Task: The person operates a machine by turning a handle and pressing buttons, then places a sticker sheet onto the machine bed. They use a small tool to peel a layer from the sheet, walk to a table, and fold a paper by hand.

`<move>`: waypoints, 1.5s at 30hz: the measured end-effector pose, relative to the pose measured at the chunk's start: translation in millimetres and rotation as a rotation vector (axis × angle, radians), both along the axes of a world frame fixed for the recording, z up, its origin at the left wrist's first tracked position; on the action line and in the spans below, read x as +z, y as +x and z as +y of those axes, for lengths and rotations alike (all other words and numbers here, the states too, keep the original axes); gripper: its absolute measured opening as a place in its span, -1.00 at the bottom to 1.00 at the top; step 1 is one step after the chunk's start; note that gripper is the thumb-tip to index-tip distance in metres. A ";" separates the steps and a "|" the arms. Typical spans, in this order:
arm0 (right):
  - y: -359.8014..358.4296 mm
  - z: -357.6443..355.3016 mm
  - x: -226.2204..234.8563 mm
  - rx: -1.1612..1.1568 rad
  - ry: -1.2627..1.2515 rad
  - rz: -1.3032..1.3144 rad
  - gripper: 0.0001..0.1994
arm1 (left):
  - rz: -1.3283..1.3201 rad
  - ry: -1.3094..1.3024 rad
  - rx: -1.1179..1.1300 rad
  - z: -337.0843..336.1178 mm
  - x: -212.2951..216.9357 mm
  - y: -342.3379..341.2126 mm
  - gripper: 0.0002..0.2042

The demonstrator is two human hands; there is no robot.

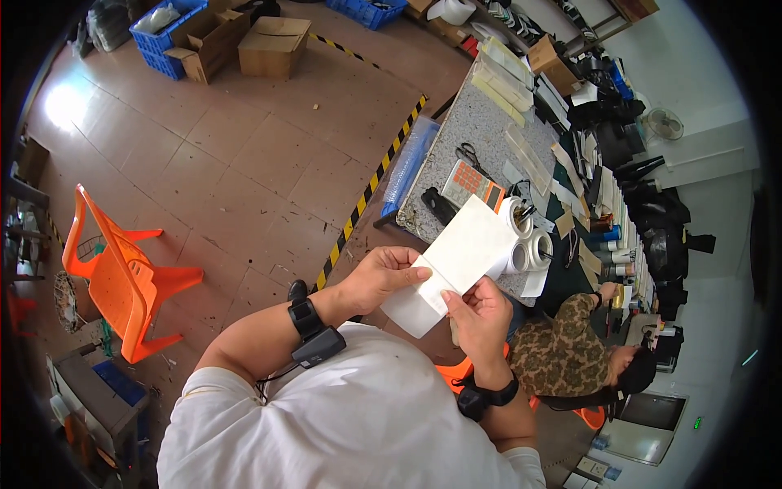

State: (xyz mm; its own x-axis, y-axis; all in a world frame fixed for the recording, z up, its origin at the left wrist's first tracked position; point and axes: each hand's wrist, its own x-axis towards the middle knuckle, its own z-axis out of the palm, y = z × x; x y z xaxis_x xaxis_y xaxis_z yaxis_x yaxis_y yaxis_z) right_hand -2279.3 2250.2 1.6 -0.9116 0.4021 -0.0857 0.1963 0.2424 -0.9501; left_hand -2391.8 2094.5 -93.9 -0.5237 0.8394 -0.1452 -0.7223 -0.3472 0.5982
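I hold a long white paper strip [460, 253] up in front of my chest with both hands. My left hand [383, 277] grips its left edge near the middle, thumb on top. At the strip's lower right edge my right hand [481, 314] pinches it between fingers and thumb. The strip slants from lower left to upper right, and its upper end covers part of the grey speckled table [464, 134]. Both wrists wear black bands.
On the table lie white tape rolls [529, 240], an orange calculator [472, 183], black scissors [468, 153] and stacks of white strips. A seated person in a camouflage top [570, 354] works at the right. An orange plastic chair [122, 277] stands at the left, cardboard boxes [273, 45] far back.
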 end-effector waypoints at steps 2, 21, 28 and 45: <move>0.4 -0.9 -1.7 -0.001 -0.004 0.008 -0.78 | -0.012 0.028 0.000 1.0 -4.0 0.1 -0.87; 9.0 -4.7 -7.4 0.045 -0.050 0.048 -0.75 | -0.081 0.065 -0.036 -4.1 -13.8 1.4 -0.83; -5.9 -2.1 81.4 0.457 0.618 -0.164 -0.92 | 0.024 -0.048 -0.039 -6.8 -15.5 3.7 -0.86; -60.6 -17.5 24.9 0.509 1.017 0.061 -0.93 | -0.162 0.186 0.008 -19.8 -19.8 7.5 -0.87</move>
